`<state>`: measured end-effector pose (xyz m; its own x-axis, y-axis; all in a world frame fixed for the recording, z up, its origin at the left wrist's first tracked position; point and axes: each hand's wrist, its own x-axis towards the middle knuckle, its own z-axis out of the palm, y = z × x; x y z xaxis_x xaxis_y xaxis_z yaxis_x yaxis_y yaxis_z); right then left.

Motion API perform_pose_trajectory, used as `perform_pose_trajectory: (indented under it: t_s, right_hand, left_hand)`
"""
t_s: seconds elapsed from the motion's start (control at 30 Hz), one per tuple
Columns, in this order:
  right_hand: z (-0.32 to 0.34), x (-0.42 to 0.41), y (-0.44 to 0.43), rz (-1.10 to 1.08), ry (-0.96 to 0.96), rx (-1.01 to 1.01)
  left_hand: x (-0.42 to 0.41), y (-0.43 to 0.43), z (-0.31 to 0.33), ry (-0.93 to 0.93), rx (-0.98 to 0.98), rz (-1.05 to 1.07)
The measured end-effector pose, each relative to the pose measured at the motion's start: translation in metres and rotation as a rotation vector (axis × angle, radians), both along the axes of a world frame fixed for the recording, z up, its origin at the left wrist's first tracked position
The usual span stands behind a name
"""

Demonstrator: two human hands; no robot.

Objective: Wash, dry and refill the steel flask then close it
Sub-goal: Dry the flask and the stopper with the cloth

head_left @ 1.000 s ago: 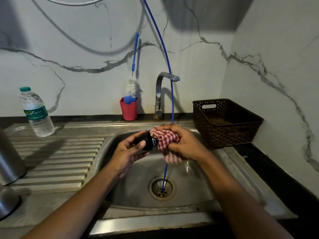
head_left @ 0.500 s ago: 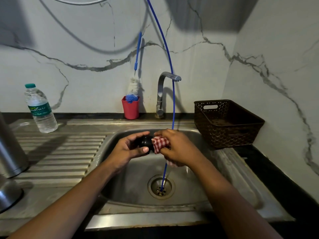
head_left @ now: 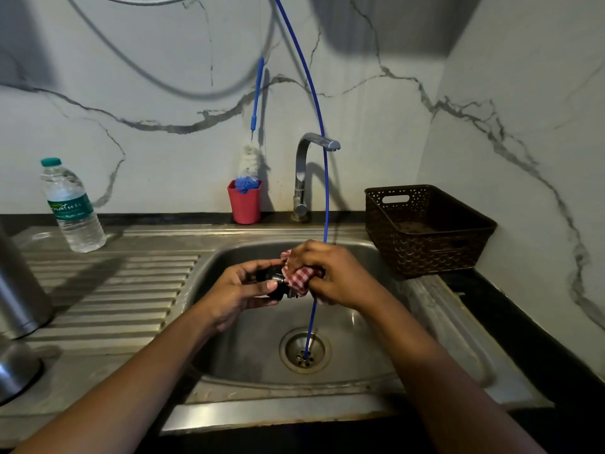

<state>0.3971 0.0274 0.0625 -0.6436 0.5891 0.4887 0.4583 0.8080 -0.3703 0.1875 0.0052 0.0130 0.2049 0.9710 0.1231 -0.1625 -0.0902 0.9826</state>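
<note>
Over the sink basin point(head_left: 366, 348) my left hand point(head_left: 240, 290) grips a small black flask stopper point(head_left: 273, 283). My right hand point(head_left: 334, 276) presses a red-and-white checked cloth point(head_left: 301, 278) against the stopper's end. Most of the cloth is bunched inside my right fist. The steel flask body point(head_left: 19, 290) stands on the draining board at the far left, cut off by the frame edge. A second rounded steel piece point(head_left: 16, 371) lies just in front of it. A plastic water bottle point(head_left: 73, 208) with a green cap stands at the back left.
A tap point(head_left: 306, 172) rises behind the basin. A thin blue tube point(head_left: 322, 152) hangs from above into the drain point(head_left: 304, 350). A red cup point(head_left: 245, 206) holds a bottle brush. A brown plastic basket point(head_left: 425, 231) sits at the right, against the wall.
My hands have stayed over the basin. The cloth, which hung loose below my right hand, is now bunched tighter against the stopper. The camera has shifted slightly.
</note>
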Motion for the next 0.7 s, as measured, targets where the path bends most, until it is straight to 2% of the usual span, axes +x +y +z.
perform_pose_trajectory:
  t_s: [0.23,0.4,0.5,0.7]
  right_hand:
    - [-0.01,0.003,0.012,-0.3,0.449,-0.824]
    - [-0.015,0.005,0.01,-0.263,0.638,-1.336]
    - [-0.012,-0.003,0.003,-0.181,0.727,-1.444]
    - [-0.009,-0.007,-0.004,-0.172,0.862,-1.497]
  left_hand:
    - [0.012,-0.003,-0.003,0.033,0.155,-0.048]
    - [0.017,-0.001,-0.003,-0.058,0.223,-0.011]
    - [0.014,0.001,0.0,-0.073,0.287,0.087]
    - [0.017,0.003,0.003,0.129,0.386,0.264]
